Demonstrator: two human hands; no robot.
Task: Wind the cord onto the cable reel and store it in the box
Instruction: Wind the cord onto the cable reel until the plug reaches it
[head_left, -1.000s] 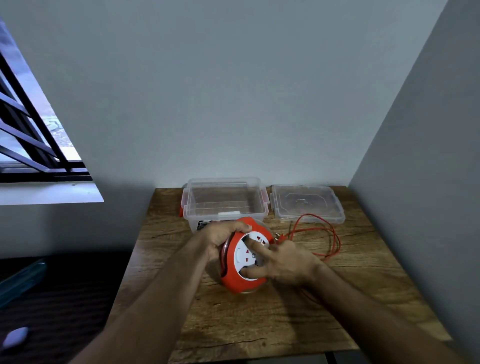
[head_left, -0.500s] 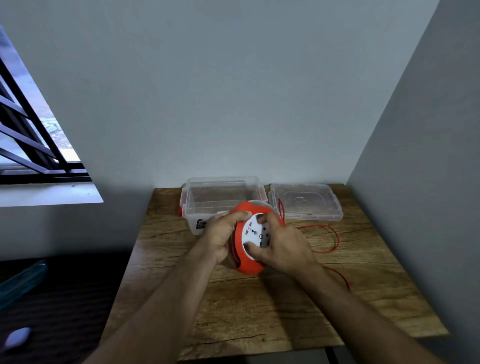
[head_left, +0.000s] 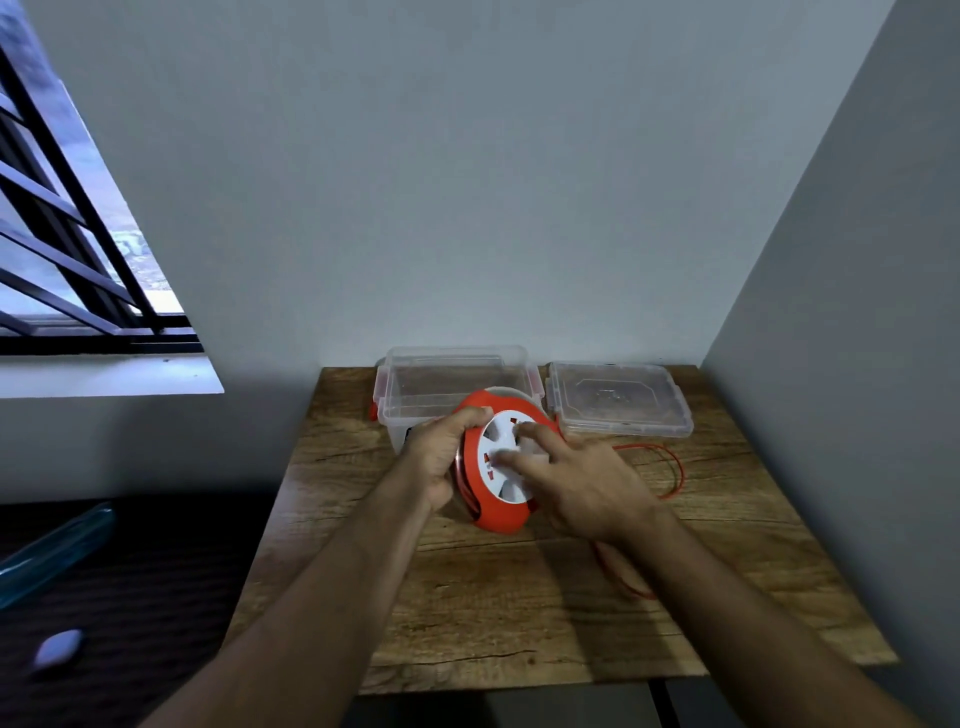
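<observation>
Up by the table's (head_left: 519, 613) back edge we see a clear plastic box (head_left: 415, 405), open, and beside it its flat lid (head_left: 618, 400) near the right corner. Before the box stands the round orange cable reel (head_left: 498, 514), white-faced, on edge. Our left hand (head_left: 441, 457) wraps its rim; our right hand (head_left: 576, 483) spreads fingers on the face. Thin orange cord (head_left: 675, 467) loops loose on the woodgrain rightward.

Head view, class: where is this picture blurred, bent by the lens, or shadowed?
Head view: right hand fingers smear with motion over the cable reel; wide-angle lens tilts the window bars and walls; forearms cast soft shadows on the table; floor at left is dim.
</observation>
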